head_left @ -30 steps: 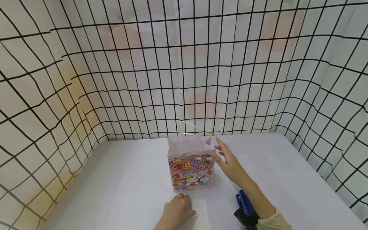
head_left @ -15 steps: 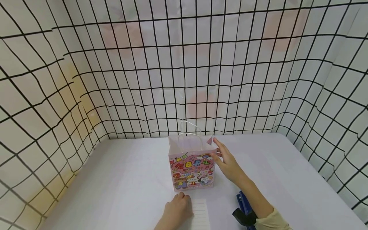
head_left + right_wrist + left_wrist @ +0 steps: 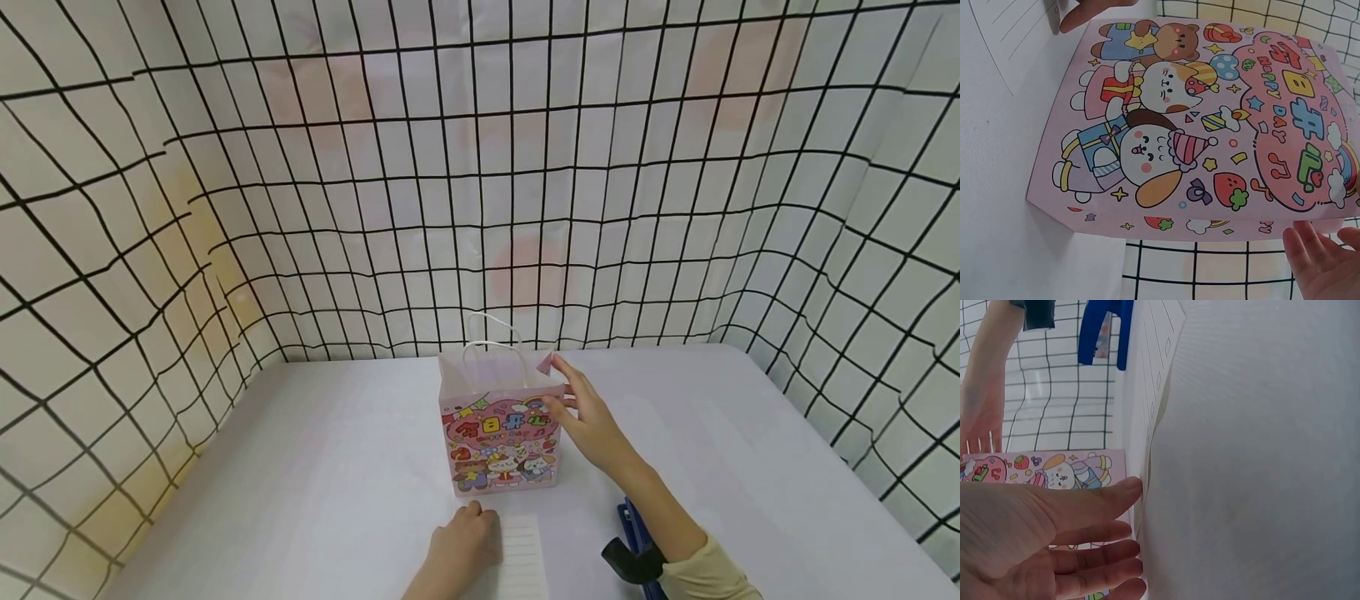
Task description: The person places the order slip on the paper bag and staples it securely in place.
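A pink paper gift bag (image 3: 501, 450) with cartoon animals and white handles stands upright with its top open. My right hand (image 3: 592, 417) touches its right side near the rim, thumb by the front edge and index finger by the back corner. In the right wrist view, the right hand's fingertips (image 3: 1300, 240) meet the bag's side panel. My left hand (image 3: 461, 542) rests on the table at the left edge of a lined white paper (image 3: 521, 558) in front of the bag. Its thumb tip touches the paper's edge in the left wrist view.
A blue two-armed object (image 3: 636, 525), possibly a stapler, lies on the white table (image 3: 315, 475) beneath the right forearm. A black wrist mount (image 3: 633, 562) sits at the right wrist. Black grid netting (image 3: 420, 200) over white sheets surrounds the table's back and sides.
My right hand has moved slightly left, from beside the bag to touching its right side near the rim. My left hand has stayed by the paper, its thumb drawn in.
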The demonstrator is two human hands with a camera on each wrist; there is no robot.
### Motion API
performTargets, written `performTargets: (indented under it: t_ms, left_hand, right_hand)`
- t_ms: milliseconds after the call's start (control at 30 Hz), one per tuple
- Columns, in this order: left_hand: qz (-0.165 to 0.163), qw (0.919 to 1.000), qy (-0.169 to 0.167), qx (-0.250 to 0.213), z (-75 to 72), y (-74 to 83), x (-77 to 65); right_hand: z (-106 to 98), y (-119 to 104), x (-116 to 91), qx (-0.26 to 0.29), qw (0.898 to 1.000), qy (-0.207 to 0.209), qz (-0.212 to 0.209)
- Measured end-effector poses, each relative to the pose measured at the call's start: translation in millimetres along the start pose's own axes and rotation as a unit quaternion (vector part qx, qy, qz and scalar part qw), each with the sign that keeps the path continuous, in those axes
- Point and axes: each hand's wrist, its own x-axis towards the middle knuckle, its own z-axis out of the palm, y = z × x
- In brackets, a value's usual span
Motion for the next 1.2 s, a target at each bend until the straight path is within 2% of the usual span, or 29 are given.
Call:
performTargets:
  t_ms: [200, 333, 700, 1200]
  left_hand:
    - [0.011, 0.9999, 0.009, 0.000, 2.0, -1.1, -0.1]
    - [0.012, 0.9999, 0.002, -0.008, 1.6, -2.0, 1.0]
    - [-0.006, 0.9996, -0.017, -0.022, -0.9, -0.1, 2.1]
    - [0.017, 0.9996, 0.002, -0.024, 0.4, -5.2, 1.1]
  right_hand:
    - [0.2, -1.7, 1.5, 0.005, 1.000, 0.008, -0.004]
    - [-0.1, -1.1, 3.1, 0.009, 1.000, 0.013, 0.001]
    - [1.8, 3.4, 6.1, 0.012, 1.000, 0.025, 0.006]
    - [1.1, -2.3, 5.1, 0.031, 0.999, 0.027, 0.013]
